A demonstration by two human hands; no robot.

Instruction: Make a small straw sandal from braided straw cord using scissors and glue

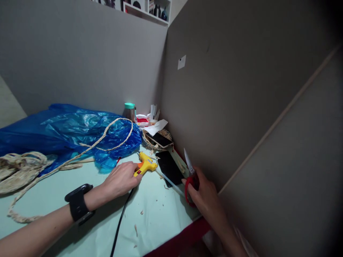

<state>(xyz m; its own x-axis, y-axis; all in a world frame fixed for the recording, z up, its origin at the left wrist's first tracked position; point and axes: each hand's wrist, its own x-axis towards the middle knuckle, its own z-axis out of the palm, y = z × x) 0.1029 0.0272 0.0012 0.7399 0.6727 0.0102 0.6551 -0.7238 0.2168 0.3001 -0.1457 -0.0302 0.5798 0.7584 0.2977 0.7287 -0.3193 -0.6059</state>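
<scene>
My left hand (124,178), with a black watch on its wrist, is wrapped round the handle of a yellow glue gun (147,164). The gun's nozzle points away from me, and a translucent glue stick (170,182) sticks out of its back end. A black cord (121,217) trails from the handle toward me. At the table's right edge, my right hand (205,194) grips red-handled scissors (189,166), their blades pointing up and away. Between the two hands lies a black phone (170,167), flat on the table.
A blue plastic bag (72,125) covers the back left, with a braided straw cord (61,166) across it. Behind the phone stands a woven basket (167,135) holding another phone (160,140). A teal-lidded jar (130,111) is at the back. Grey panels (227,89) rise along the right and back.
</scene>
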